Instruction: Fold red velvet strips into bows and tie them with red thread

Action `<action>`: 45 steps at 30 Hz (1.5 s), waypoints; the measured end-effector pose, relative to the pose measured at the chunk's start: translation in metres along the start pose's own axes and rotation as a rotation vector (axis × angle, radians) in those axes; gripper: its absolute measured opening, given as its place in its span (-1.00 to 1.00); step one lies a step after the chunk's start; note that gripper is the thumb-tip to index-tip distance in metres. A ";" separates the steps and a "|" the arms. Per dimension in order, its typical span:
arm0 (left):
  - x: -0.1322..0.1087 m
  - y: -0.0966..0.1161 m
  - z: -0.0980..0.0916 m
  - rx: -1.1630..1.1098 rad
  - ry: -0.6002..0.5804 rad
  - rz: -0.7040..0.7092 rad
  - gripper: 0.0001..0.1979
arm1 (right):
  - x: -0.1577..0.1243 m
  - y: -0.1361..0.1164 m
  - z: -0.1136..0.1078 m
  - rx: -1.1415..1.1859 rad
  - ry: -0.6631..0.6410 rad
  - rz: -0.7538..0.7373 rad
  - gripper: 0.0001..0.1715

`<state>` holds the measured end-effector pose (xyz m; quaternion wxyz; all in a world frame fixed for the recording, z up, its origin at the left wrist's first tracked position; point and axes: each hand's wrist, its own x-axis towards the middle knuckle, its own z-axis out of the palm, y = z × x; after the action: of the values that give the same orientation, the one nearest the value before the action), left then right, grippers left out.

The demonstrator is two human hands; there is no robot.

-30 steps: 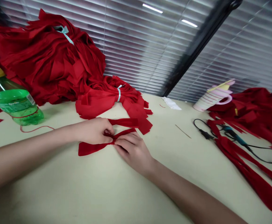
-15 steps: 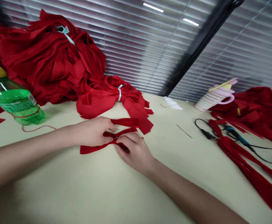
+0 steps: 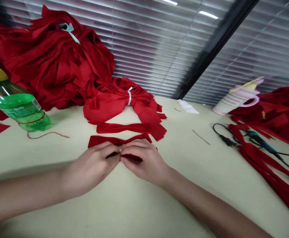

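A red fabric bow piece point(image 3: 102, 140) lies flat on the cream table point(image 3: 124, 205), pinched together at its middle. My left hand point(image 3: 94, 165) and my right hand point(image 3: 145, 160) meet fingertip to fingertip at that pinched middle, both closed on the cloth. Just behind it lies a second red bow-shaped strip point(image 3: 123, 127). Further back sits a bundle of red pieces point(image 3: 114, 102) tied with a pale blue band.
A big heap of red fabric point(image 3: 50, 62) fills the back left, with a green plastic bottle point(image 3: 17, 105) lying beside it. At the right are long red strips point(image 3: 265, 165), a corded tool point(image 3: 258, 142), a stack of pink cups point(image 3: 236, 99) and window blinds behind.
Both hands have drawn back toward me and now pinch the bow's middle from the near side. The second strip behind, partly covered before, shows fully.
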<state>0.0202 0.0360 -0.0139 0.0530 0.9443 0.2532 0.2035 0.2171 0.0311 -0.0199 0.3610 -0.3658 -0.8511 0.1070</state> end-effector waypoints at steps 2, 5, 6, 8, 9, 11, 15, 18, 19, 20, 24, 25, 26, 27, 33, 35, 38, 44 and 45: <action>0.000 -0.002 0.002 -0.033 0.067 0.002 -0.77 | 0.001 -0.001 0.002 0.003 -0.059 0.043 -0.88; 0.004 -0.004 0.004 -0.067 0.087 -0.050 -0.79 | 0.002 -0.001 0.002 0.018 -0.095 0.088 -0.89; 0.006 -0.004 0.004 -0.070 0.067 -0.074 -0.79 | 0.003 0.000 0.001 0.023 -0.104 0.096 -0.88; 0.009 -0.004 0.004 -0.084 0.021 -0.121 -0.80 | 0.005 0.002 0.000 0.011 -0.127 0.096 -0.84; 0.010 -0.004 0.004 -0.097 0.009 -0.134 -0.81 | 0.005 0.003 -0.001 -0.002 -0.137 0.089 -0.82; 0.012 -0.004 0.003 -0.128 -0.001 -0.135 -0.82 | 0.006 0.005 -0.001 -0.030 -0.152 0.073 -0.79; 0.012 -0.005 0.002 -0.147 0.020 -0.099 -0.83 | 0.005 0.005 0.001 -0.063 -0.137 0.069 -0.79; 0.009 -0.004 0.003 -0.139 0.036 -0.101 -0.81 | 0.004 0.004 0.002 -0.024 -0.113 0.100 -0.81; 0.008 -0.003 0.004 -0.132 0.039 -0.103 -0.81 | 0.003 0.004 0.002 0.003 -0.103 0.118 -0.82; 0.007 -0.002 0.005 -0.119 0.047 -0.101 -0.80 | 0.003 0.003 0.002 0.031 -0.087 0.135 -0.83; 0.003 0.001 0.008 -0.080 0.088 -0.077 -0.78 | 0.003 0.003 0.003 0.097 -0.089 0.133 -0.84; 0.003 0.001 0.009 -0.084 0.096 -0.075 -0.78 | 0.004 0.004 0.004 0.103 -0.091 0.118 -0.85; 0.003 0.001 0.009 -0.095 0.100 -0.075 -0.78 | 0.004 0.005 0.005 0.105 -0.088 0.100 -0.86; 0.004 0.001 0.009 -0.107 0.099 -0.074 -0.78 | 0.005 0.006 0.006 0.100 -0.077 0.085 -0.85; 0.007 -0.001 0.007 -0.151 0.069 -0.121 -0.80 | 0.004 0.008 0.012 0.042 -0.040 0.042 -0.86; 0.008 -0.002 0.008 -0.169 0.077 -0.118 -0.81 | 0.003 0.007 0.011 0.054 -0.019 0.039 -0.87; 0.008 -0.002 0.008 -0.174 0.082 -0.114 -0.80 | 0.001 0.006 0.010 0.065 0.005 0.054 -0.87; 0.007 -0.002 0.008 -0.177 0.076 -0.129 -0.78 | 0.001 0.005 0.010 0.080 0.003 0.083 -0.87; 0.006 -0.002 0.008 -0.183 0.073 -0.128 -0.78 | 0.001 0.005 0.010 0.084 0.000 0.083 -0.87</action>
<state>0.0276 0.0410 -0.0193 0.1423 0.9094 0.2951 0.2562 0.2130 0.0359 -0.0287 0.3712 -0.3853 -0.8301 0.1573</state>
